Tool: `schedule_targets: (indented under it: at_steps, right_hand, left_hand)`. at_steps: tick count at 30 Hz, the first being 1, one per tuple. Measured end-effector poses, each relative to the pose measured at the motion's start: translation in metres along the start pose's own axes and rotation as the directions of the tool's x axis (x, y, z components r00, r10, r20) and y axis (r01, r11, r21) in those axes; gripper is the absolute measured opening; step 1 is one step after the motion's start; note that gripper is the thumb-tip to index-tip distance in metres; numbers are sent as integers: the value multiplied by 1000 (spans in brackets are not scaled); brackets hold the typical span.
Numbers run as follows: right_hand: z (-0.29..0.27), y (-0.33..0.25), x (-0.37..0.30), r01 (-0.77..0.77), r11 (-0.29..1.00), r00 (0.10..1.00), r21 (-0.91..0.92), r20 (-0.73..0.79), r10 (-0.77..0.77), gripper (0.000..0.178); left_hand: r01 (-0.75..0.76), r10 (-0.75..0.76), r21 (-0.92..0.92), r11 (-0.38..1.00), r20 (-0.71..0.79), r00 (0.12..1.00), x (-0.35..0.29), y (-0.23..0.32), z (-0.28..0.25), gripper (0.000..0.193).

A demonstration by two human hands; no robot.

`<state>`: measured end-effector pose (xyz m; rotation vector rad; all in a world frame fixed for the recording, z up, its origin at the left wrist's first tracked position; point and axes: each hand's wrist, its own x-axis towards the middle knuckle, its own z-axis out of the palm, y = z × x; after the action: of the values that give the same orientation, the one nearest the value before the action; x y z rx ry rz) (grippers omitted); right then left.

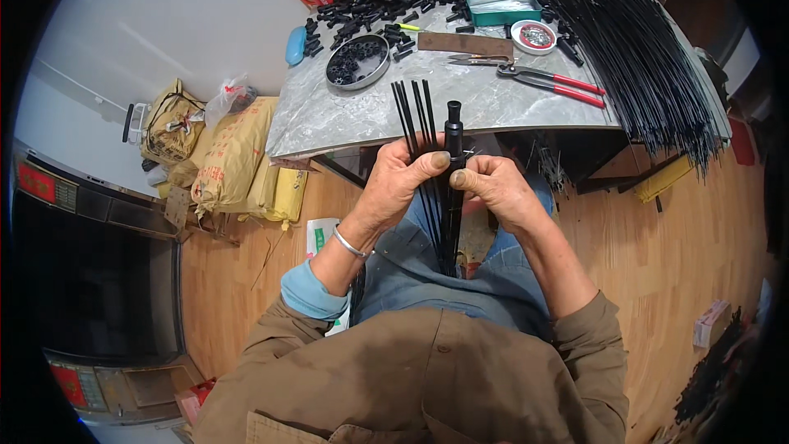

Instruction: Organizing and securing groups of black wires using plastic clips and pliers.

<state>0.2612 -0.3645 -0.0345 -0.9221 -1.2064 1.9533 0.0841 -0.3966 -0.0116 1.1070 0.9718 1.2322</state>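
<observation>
Just in front of the table's near edge, my left hand [394, 189] is closed round several thin black rods [425, 111]. Its thumb presses against a black tubular piece [454, 125] with a flared top, held upright. From the other side, my right hand [500, 191] pinches the same piece below its collar, thumb against forefinger. A small thin bit sticks out by the right fingertips, too small to name. The lower ends of the rods run down toward my lap, partly hidden by my hands.
The grey table [329, 119] carries a round tray [362, 86] of small black parts, red-handled cutters [575, 89], scissors [477, 59], a brown strip [464, 43] and a teal tin [509, 16]. Long black rods [641, 49] overhang its right edge. Sacks [238, 156] stand at left.
</observation>
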Motion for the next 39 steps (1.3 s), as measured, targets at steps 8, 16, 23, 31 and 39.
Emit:
schedule_targets:
  at_steps: [8, 16, 23, 31, 39]
  right_hand:
    - [8, 5, 0, 15, 993, 995, -115, -95, -26, 30]
    - [17, 0, -8, 22, 992, 993, -125, -111, -36, 27]
    - [8, -1, -5, -39, 996, 999, -78, -29, 36, 21]
    - [9, 7, 0, -21, 1000, 1000, 21, -18, 21, 30]
    - [18, -1, 4, 68, 992, 996, 110, 47, -74, 46]
  left_hand:
    - [-9, 10, 13, 1000, -38, 999, -4, -7, 5, 37]
    - [-5, 7, 23, 1000, -90, 996, -5, 0, 10, 35]
    - [17, -15, 36, 999, -33, 999, -5, 3, 7, 36]
    - [51, -49, -25, 998, 58, 997, -9, 0, 4, 44]
    - [28, -25, -117, 993, 20, 999, -14, -5, 17, 46]
